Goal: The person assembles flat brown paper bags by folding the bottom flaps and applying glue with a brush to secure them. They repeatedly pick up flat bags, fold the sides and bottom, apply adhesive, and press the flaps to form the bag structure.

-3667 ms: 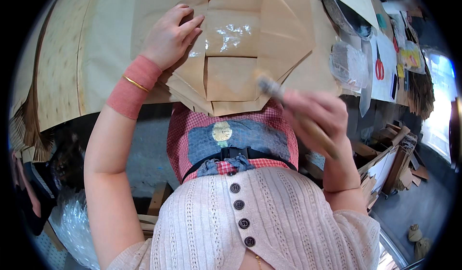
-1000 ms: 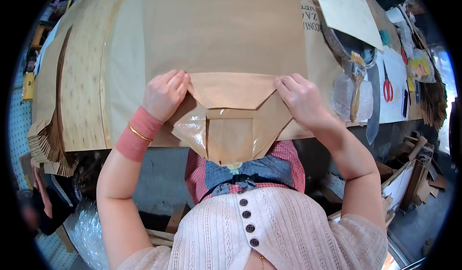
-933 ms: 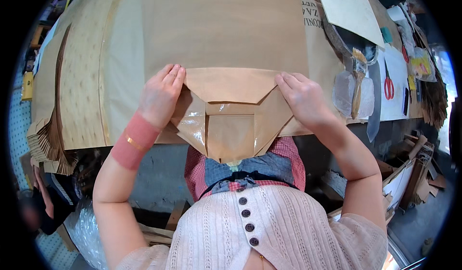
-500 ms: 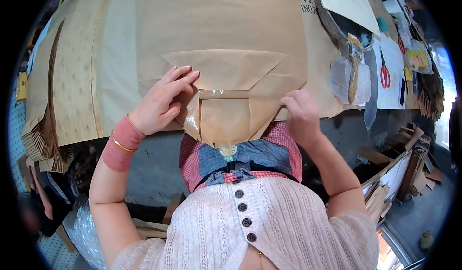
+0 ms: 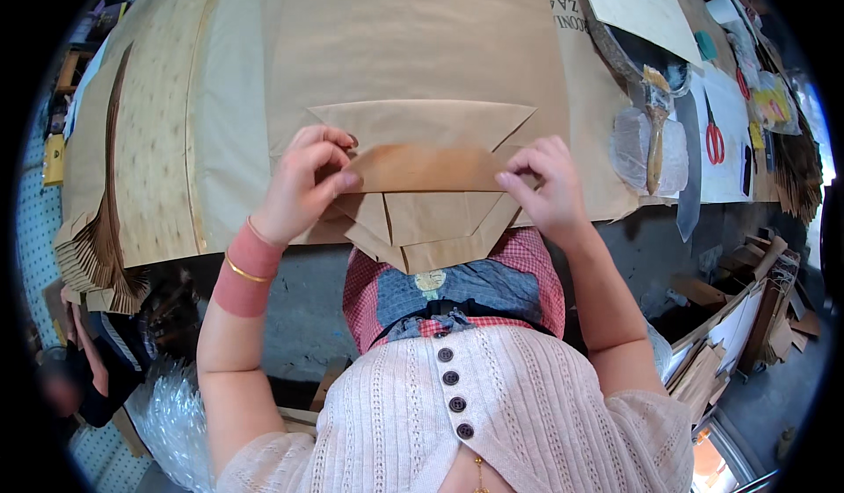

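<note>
A large brown kraft paper bag (image 5: pixel 413 36) lies on the table in front of me, its folded end towards my body. Across that end runs a paper flap (image 5: pixel 426 172) with a darker, damp-looking band. My left hand (image 5: pixel 308 181) pinches the flap's left end between thumb and fingers. At the right end, my right hand (image 5: pixel 549 185) pinches the same flap, its thumb on the near side. Below the flap, the creased lower folds (image 5: pixel 431 221) hang slightly over the table's near edge. What lies under the flap is hidden.
To the right, a wooden-handled brush (image 5: pixel 656 133) rests across a translucent block (image 5: pixel 629 159), with red-handled scissors (image 5: pixel 714 141) on white paper. A wooden board (image 5: pixel 154 133) lies at the left, beside a stack of folded brown paper (image 5: pixel 97 264). Another person (image 5: pixel 88 370) is at the lower left.
A flap with a darker band now covers the glossy opening seen before. My right hand has come up and inward to the flap's end; my left hand has shifted slightly lower.
</note>
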`<state>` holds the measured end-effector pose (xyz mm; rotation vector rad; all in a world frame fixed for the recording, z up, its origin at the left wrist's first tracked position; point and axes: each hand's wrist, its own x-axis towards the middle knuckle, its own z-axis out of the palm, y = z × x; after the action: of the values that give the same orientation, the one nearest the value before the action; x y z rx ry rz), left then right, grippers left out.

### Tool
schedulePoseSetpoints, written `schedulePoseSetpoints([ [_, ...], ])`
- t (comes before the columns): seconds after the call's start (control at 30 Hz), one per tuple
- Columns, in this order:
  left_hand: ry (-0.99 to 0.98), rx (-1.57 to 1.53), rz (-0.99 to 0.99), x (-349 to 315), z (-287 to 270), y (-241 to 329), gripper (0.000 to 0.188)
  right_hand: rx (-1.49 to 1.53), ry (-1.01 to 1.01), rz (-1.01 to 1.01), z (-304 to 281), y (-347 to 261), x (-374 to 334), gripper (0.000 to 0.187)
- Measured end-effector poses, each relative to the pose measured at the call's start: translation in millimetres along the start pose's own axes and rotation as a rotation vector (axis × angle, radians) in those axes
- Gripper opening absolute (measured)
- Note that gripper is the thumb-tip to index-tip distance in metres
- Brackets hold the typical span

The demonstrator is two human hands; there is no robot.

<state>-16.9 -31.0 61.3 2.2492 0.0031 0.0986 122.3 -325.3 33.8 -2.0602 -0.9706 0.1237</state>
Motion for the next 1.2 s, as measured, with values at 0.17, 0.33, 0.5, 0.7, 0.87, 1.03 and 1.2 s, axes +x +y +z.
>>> schedulePoseSetpoints([
  [0.17,0.146,0.053,-0.169,21,24,-17,0.02,0.143,0.041,0.271,24,9,22,0.016],
  [0.33,0.302,0.433,-0.224,30,41,-14,0.031,-0.201,0.104,0.312,40,7,29,0.03],
  [0.5,0.167,0.589,-0.532,54,46,-20,0.036,-0.536,0.029,0.373,49,-6,60,0.036],
  [0.7,0.025,0.724,-0.187,34,24,39,0.05,-0.33,0.175,-0.054,36,-20,29,0.034],
  [0.87,-0.052,0.748,0.026,25,57,22,0.079,-0.495,-0.093,-0.199,78,-43,25,0.071],
  [1.03,-0.012,0.807,-0.059,19,61,10,0.09,-0.448,-0.13,-0.054,59,-35,11,0.076],
  [1.2,-0.023,1.01,-0.141,21,62,41,0.067,-0.14,0.115,0.132,8,-21,9,0.056],
])
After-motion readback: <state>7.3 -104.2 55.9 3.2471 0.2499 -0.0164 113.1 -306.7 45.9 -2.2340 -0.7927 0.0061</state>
